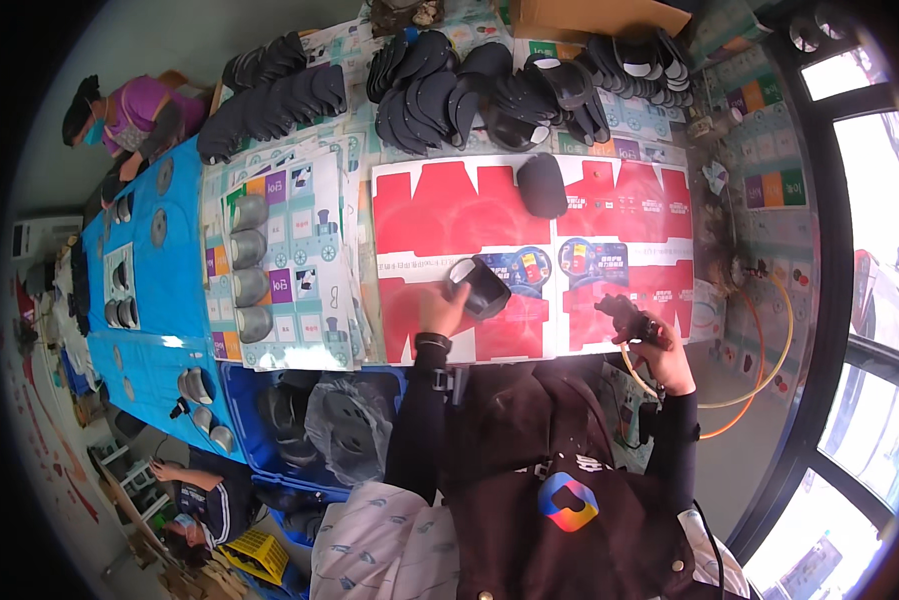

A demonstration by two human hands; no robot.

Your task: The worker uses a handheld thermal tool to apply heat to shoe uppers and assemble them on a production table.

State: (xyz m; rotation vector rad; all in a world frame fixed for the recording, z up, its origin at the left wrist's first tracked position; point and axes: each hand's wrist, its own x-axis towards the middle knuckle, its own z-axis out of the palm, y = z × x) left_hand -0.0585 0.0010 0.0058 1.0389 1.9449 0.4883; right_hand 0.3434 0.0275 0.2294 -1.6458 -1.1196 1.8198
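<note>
My left hand (441, 312) is closed on the near edge of a black cupped shell piece (486, 292), its thumb over the rim. The shell is held above a red and white printed cardboard sheet (419, 235), its hollow partly showing. In my right hand (669, 362) is a dark spray gun (624, 318), with the fingers wrapped round its grip and the nozzle end toward the left. A pale yellow air hose (637, 375) runs from near the gun. Farther back on the cardboard lies another dark rounded shell (541, 188), apart from both hands.
Overlapping rows of black shells (419, 105) line the table's back. Grey cups (251, 250) stand in a column at left. A blue crate (237, 400) holds dark pieces below. An orange hose (762, 345) loops at right. Two people (149, 110) work by the blue table (159, 285).
</note>
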